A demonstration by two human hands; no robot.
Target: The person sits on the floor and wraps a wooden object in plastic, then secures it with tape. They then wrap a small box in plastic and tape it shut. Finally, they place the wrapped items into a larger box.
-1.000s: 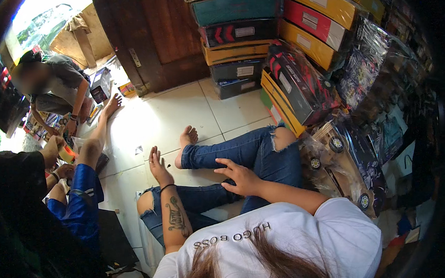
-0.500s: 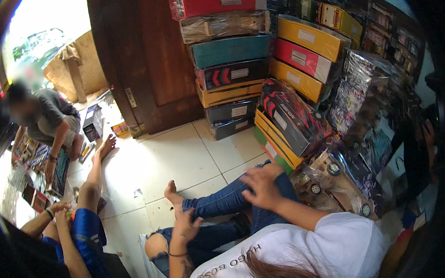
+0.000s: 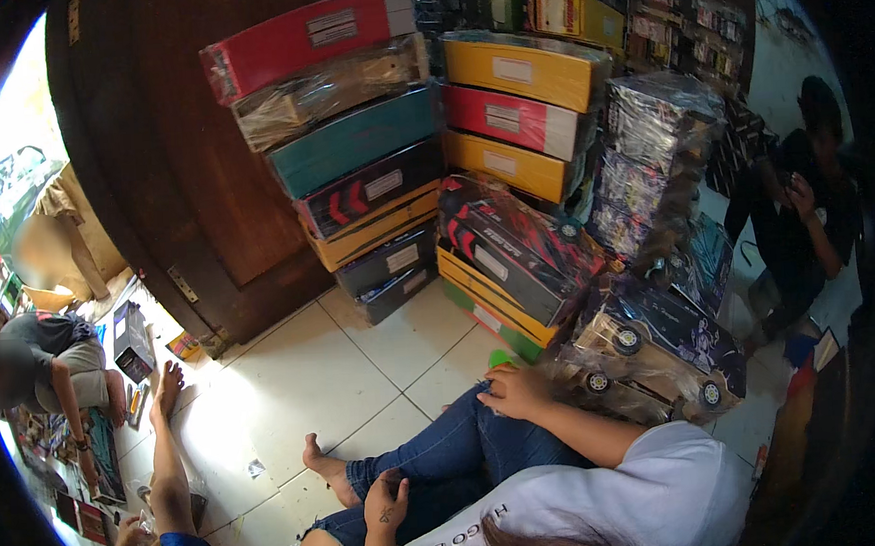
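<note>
My left hand (image 3: 384, 502) rests on my jeans over the left thigh, near the torn knee. Its fingers are loosely apart and nothing shows in it. On my raised right knee lies my right hand (image 3: 514, 392), fingers spread over the denim (image 3: 435, 449). Just beyond that hand a bright green thing (image 3: 500, 357) shows, too small and partly hidden to name. To the right of my right hand is a wooden toy truck (image 3: 636, 347) with black wheels, wrapped in clear plastic.
Stacked boxes (image 3: 354, 140) stand by a brown door (image 3: 178, 138), with yellow and red boxes (image 3: 516, 69) beside them. White floor tiles (image 3: 267, 398) lie ahead. At left, one person crouches (image 3: 66, 367) and another's bare leg (image 3: 167, 460) stretches out. A person in black (image 3: 796, 199) stands at right.
Both my hands have come down onto my legs, the right onto the knee. My view has turned to the right, bringing the person in black more fully into sight.
</note>
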